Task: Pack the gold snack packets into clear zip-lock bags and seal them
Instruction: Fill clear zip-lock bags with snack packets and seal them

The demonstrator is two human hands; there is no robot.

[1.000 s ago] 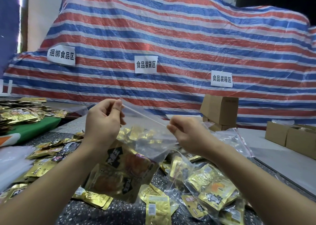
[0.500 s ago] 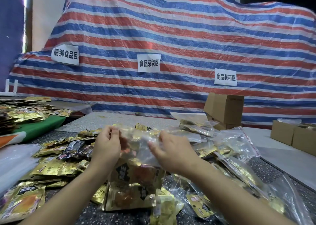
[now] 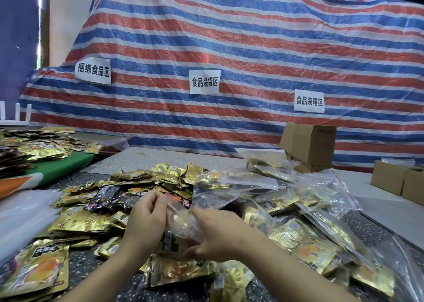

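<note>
Pinching the clear zip-lock bag (image 3: 183, 223) low over the gold snack packets (image 3: 91, 219), left hand (image 3: 146, 219) and right hand (image 3: 218, 235) both curling on its top; probably light, limp, slippery, best gripping at the zip edge.

Held bag (image 3: 183, 223): clear zip-lock, crumpled, gold packets inside, low over the table, pinched by both hands.
Loose packets (image 3: 91, 219): shiny gold foil with black labels, scattered flat across the table's left and centre.
Filled bags (image 3: 321, 228): clear, stuffed with gold packets, heaped on the right.
</note>
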